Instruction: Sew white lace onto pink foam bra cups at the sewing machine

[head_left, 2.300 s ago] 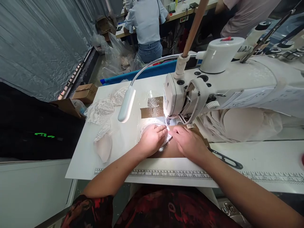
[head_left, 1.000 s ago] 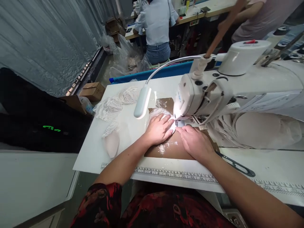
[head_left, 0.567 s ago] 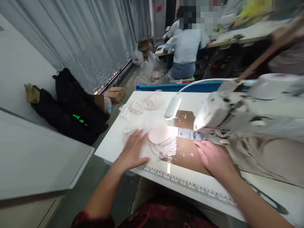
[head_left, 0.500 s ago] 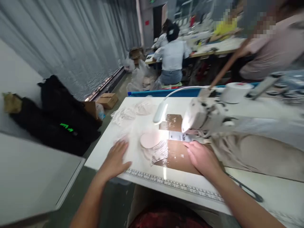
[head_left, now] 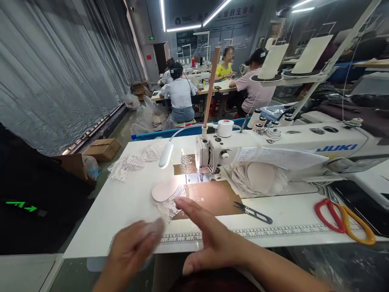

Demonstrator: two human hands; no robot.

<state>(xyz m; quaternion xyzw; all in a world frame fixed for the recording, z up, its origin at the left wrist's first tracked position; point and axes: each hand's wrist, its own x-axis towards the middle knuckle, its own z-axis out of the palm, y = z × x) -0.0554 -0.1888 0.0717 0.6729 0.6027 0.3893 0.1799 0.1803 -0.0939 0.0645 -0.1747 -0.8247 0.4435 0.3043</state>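
Note:
My left hand [head_left: 129, 249] is raised over the table's front edge, fingers curled together and smeared by motion. Something pale shows at its fingertips, too blurred to name. To its right, my right hand [head_left: 212, 239] hovers with thumb and fingers apart, holding nothing. Beyond its fingertips, a pale pink bra cup [head_left: 164, 191] lies flat on the table, with white lace [head_left: 168, 209] along its near side. Behind the cup stands the white sewing machine [head_left: 209, 150], its needle area lit by a small lamp [head_left: 166, 155].
More lace pieces [head_left: 127, 168] lie at the table's far left. Thread snips [head_left: 253, 212] and red-and-orange scissors [head_left: 345, 219] lie right of my hands. A stack of pale cups [head_left: 258, 178] sits under the machine arm. A printed ruler [head_left: 182, 237] runs along the front edge. Co-workers sit beyond.
My view has swung right and up. My left hand has lifted off the tabletop and curled. My right hand has left the brown plate by the needle and moved toward my body.

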